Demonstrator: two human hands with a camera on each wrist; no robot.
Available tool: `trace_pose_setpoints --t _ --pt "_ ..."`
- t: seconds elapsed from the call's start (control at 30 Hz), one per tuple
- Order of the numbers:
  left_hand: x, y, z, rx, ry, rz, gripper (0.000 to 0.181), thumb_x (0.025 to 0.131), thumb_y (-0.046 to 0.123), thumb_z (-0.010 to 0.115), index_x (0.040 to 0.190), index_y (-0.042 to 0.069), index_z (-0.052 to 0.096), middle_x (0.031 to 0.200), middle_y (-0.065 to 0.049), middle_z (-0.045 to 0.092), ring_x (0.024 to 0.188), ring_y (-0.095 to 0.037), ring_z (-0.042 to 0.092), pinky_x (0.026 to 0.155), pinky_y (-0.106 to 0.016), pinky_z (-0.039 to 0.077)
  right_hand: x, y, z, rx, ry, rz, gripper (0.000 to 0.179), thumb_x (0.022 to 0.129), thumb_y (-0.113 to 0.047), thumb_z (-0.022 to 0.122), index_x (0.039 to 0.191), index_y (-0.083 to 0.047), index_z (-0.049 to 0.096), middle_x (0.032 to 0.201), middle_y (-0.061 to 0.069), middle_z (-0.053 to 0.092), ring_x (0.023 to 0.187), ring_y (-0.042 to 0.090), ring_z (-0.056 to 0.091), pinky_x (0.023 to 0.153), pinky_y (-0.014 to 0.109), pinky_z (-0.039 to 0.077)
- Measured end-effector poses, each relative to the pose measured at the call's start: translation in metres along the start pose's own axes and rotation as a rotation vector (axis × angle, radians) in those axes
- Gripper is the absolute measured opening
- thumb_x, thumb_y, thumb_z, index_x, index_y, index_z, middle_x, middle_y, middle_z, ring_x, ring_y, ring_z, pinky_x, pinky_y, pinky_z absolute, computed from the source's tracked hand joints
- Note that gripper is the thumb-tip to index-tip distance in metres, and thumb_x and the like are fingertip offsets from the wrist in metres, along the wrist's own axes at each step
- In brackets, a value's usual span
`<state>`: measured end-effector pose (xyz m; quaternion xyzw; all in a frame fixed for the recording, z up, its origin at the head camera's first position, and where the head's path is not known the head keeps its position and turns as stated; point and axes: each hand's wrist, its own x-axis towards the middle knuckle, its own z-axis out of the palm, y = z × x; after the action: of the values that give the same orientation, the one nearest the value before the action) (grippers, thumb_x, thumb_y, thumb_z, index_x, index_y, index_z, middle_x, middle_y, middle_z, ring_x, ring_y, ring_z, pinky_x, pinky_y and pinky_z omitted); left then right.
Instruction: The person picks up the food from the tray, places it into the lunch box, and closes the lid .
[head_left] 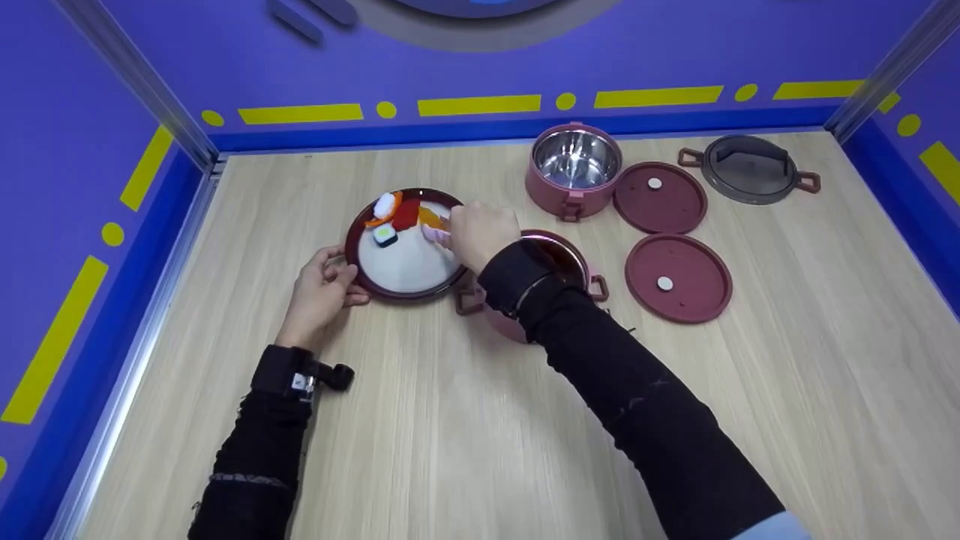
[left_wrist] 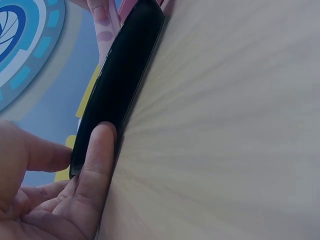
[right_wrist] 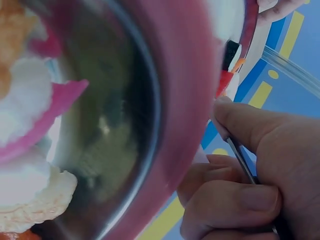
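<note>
A dark-red plate (head_left: 409,268) with a white inside stands at left centre. My left hand (head_left: 319,289) grips its left rim, thumb above and fingers below; the left wrist view shows the dark outer wall (left_wrist: 117,75) between them. On the plate lie a toy sushi roll (head_left: 385,235), a white-and-orange piece (head_left: 385,206), a red piece (head_left: 406,214) and an orange piece (head_left: 430,218). My right hand (head_left: 484,232), over the plate's right edge, holds a utensil with a thin metal handle (right_wrist: 241,162) and a pink end (head_left: 435,235); its kind is unclear.
Under my right forearm stands a pink pot (head_left: 510,326) with several toy food pieces (right_wrist: 30,110) inside. Behind it is another pink pot (head_left: 574,199) with a steel interior. Two dark-red lids (head_left: 660,199) and a smoky glass lid (head_left: 750,176) lie to the right. Blue walls surround the table.
</note>
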<state>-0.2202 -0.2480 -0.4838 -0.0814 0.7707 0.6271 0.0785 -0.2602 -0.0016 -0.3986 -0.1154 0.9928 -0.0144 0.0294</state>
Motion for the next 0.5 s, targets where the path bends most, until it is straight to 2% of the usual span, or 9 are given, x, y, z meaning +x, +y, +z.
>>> trace_pose_setpoints --t 0.17,0.33,0.5 --pt "0.001 -0.002 0.0 -0.007 -0.005 -0.009 0.047 0.107 0.01 0.049 0.152 0.006 0.037 0.102 -0.008 0.066 0.073 -0.012 0.07 0.072 -0.026 0.062 0.0 0.004 0.001 0.018 0.011 -0.008 0.047 0.097 -0.052 0.064 0.109 -0.008 0.076 0.096 0.01 0.075 0.086 0.027 0.071 0.074 0.047 0.06" --pt "0.001 -0.002 0.001 -0.019 0.003 -0.016 0.046 0.107 0.009 0.049 0.152 0.006 0.037 0.099 -0.007 0.066 0.072 -0.012 0.07 0.071 -0.026 0.062 0.001 0.008 0.001 0.018 0.011 -0.009 0.054 0.097 -0.059 0.058 0.106 -0.009 0.076 0.094 0.009 0.074 0.084 0.026 0.07 0.074 0.047 0.06" --pt "-0.001 -0.001 0.001 -0.015 0.012 -0.015 0.047 0.107 0.008 0.049 0.152 0.006 0.037 0.098 -0.007 0.066 0.071 -0.012 0.07 0.071 -0.026 0.062 0.0 0.013 0.0 0.027 0.01 -0.014 0.052 0.096 -0.059 0.061 0.1 -0.009 0.075 0.093 0.008 0.073 0.084 0.027 0.07 0.074 0.049 0.06"
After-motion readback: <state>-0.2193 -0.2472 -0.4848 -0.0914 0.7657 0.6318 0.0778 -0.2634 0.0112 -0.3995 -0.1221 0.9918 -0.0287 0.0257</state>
